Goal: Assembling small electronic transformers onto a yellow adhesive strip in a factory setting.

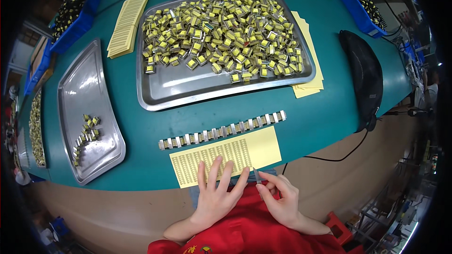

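Observation:
A yellow sheet of small printed labels (212, 157) lies at the table's near edge, its right end bare of print. My left hand (215, 197) rests on the sheet's lower part with its fingers spread. Just right of it, my right hand (281, 197) pinches a slim grey blade-like tool (257, 176), whose tip is at the sheet's lower edge. Its exact kind is hard to make out. Beyond the sheet stretches a row of small transformers (221, 132) with silvery metal frames, set side by side.
A large metal tray (188, 95) heaped with yellow-wrapped transformers (226, 33) stands behind the row. Yellow sheets (129, 23) lie at its left, more (308, 56) under its right side. A smaller tray (110, 146) holds several transformers. A black pouch (362, 77) and blue bins (360, 7) sit farther out.

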Available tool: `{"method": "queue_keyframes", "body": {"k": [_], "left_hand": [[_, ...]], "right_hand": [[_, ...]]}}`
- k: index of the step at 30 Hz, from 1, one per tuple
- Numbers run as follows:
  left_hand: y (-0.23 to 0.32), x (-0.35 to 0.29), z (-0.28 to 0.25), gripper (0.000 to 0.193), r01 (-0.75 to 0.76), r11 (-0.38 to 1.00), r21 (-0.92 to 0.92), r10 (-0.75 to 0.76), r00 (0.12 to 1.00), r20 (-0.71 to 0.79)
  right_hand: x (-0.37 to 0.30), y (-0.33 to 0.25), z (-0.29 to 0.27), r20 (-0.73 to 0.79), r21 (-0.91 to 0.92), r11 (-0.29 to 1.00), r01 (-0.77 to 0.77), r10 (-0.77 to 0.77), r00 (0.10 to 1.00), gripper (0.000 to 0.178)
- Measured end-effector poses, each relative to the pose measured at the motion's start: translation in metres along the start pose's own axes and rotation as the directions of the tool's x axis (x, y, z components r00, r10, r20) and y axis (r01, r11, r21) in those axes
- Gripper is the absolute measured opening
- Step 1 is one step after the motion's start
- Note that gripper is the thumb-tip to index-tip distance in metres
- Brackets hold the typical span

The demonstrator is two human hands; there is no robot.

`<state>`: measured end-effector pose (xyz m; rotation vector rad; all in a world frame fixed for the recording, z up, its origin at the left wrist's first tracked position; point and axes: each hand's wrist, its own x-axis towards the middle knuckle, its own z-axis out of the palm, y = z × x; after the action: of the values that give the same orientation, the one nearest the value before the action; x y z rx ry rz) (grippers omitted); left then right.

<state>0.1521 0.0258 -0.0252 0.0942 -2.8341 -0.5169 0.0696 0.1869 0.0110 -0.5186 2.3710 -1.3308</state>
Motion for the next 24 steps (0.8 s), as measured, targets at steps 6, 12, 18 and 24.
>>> {"method": "queue_keyframes", "body": {"k": [6, 12, 18, 24], "left_hand": [[-0.0004, 0.0008, -0.0012, 0.049, 0.016, 1.000, -0.007, -0.016, 1.000, -0.020], [-0.0001, 0.0009, -0.0005, 0.048, 0.009, 1.000, 0.006, -0.009, 1.000, -0.025], [-0.0001, 0.0007, -0.0014, 0.045, 0.008, 1.000, 0.018, -0.008, 1.000, -0.021], [0.0002, 0.0007, -0.0017, 0.045, 0.013, 1.000, 0.018, -0.013, 1.000, -0.009]], "right_hand": [[0.0004, -0.0005, 0.0020, -0.001, 0.022, 1.000, 0.005, -0.005, 1.000, 0.032], [-0.0006, 0.0049, 0.0050, -0.021, 0.094, 0.994, -0.059, 0.061, 0.998, 0.031], [0.0011, 0.0047, 0.0062, 0.009, 0.147, 0.987, -0.068, 0.068, 0.998, 0.030], [0.0054, 0.0057, 0.0090, -0.041, 0.057, 0.997, 0.042, -0.039, 0.998, 0.030]]}}
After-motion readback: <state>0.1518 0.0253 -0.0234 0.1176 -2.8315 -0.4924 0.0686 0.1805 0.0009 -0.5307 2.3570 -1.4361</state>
